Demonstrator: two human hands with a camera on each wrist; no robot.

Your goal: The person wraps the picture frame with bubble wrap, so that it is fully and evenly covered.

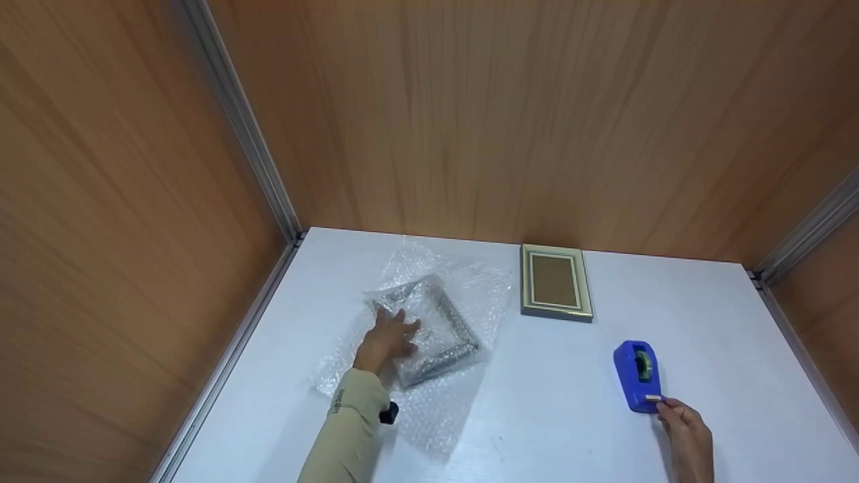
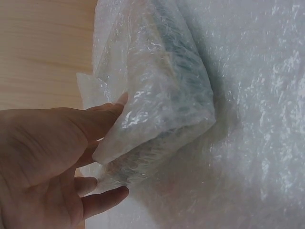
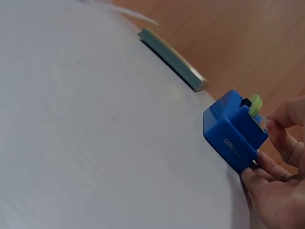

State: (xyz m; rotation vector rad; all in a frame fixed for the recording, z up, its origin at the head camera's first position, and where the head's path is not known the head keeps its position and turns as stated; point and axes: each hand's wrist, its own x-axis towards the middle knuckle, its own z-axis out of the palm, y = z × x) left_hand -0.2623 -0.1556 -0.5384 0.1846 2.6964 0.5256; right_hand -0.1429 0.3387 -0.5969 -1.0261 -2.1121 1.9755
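Note:
A picture frame with a patterned border (image 1: 460, 329) lies on a sheet of bubble wrap (image 1: 436, 422), with folded wrap covering it. My left hand (image 1: 389, 339) rests on its left side, fingers spread over the plastic. In the left wrist view, the fingertips touch the wrap's folded edge (image 2: 112, 143) at a corner. At the right, a blue tape dispenser (image 1: 631, 382) stands on the table. My right hand (image 1: 688, 439) is at its cutter end, where thumb and forefinger pinch the clear end of the tape (image 3: 263, 121); the other fingers touch the dispenser's lower edge.
A second frame (image 1: 526, 282), gold and grey-green with a brown centre, lies unwrapped near the back of the white table (image 1: 557, 409). Wood-grain panels (image 1: 470, 121) with metal corner rails (image 1: 262, 154) enclose the table at the back and sides.

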